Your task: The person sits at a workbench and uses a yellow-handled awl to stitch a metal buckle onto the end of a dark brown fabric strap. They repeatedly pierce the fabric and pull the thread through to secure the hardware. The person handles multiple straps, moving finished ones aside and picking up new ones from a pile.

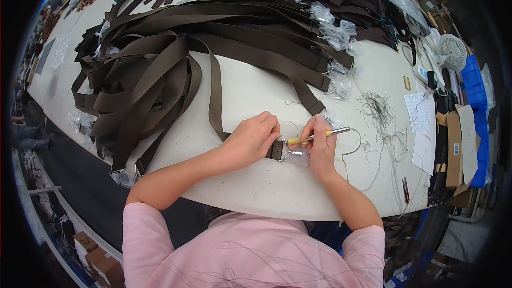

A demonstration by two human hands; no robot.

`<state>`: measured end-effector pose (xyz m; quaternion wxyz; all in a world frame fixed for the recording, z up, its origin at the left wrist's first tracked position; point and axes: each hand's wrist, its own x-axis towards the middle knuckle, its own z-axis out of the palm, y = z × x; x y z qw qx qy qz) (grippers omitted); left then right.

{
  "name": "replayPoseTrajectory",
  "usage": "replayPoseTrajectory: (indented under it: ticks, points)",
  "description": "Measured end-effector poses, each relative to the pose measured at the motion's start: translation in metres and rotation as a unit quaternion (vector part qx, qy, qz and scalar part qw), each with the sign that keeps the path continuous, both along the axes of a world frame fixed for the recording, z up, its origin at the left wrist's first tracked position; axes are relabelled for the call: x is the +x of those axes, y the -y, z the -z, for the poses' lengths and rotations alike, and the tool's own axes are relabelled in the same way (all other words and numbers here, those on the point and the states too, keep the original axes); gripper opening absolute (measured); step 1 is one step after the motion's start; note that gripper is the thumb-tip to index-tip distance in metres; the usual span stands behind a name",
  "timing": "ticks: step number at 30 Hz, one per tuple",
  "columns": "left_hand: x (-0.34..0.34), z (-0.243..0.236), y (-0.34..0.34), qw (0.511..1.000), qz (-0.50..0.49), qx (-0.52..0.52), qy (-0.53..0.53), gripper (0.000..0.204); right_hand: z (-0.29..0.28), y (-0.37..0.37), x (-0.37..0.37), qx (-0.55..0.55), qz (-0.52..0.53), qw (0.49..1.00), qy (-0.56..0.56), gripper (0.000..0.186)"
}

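Observation:
A dark brown webbing strap (215, 96) runs under my left hand (252, 137). My left hand is closed on it near its folded end (276, 150), with thumb and fingertips pinched together. A metal clasp (287, 154) in clear plastic wrap (300, 158) is fitted to that end. Between the fingers of my right hand (321, 149) is a pen-shaped tool (336, 131) with a silver and yellow barrel, its tip pointing left at the strap end. A thin dark cord (358, 146) loops beside the tool. Just beyond lies another strap's stitched end (317, 108).
Many brown straps (160, 74) lie heaped left and behind, some with plastic-wrapped hardware (338, 34). Loose threads (377, 109) tangle on the white table (240, 194) at right. Small snips (406, 190), papers (418, 122), a white fan (452, 52) and blue bins (473, 82) are farther right.

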<state>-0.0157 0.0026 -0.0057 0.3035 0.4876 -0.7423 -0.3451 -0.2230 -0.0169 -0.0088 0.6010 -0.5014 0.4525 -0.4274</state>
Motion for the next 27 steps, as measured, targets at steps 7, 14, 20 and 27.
replayPoseTrajectory:
  ticks: [7,14,20,27]
  points:
    - [0.01,-0.003,-0.001,0.991,0.012,0.105,-0.078,0.014,0.003,0.003,0.005,0.007,0.027,1.0,0.011,0.056]
    - [-0.008,-0.012,-0.01,0.997,-0.017,0.08,0.017,0.037,0.009,0.01,-0.003,0.009,0.074,0.996,0.048,0.054]
    - [0.0,-0.012,-0.011,0.996,0.013,0.088,-0.02,0.039,0.006,0.008,-0.002,0.007,0.021,1.0,0.009,0.055]
    - [0.001,-0.014,-0.011,0.995,0.023,0.095,-0.018,0.042,0.002,0.006,0.002,0.014,-0.015,1.0,-0.02,0.054]
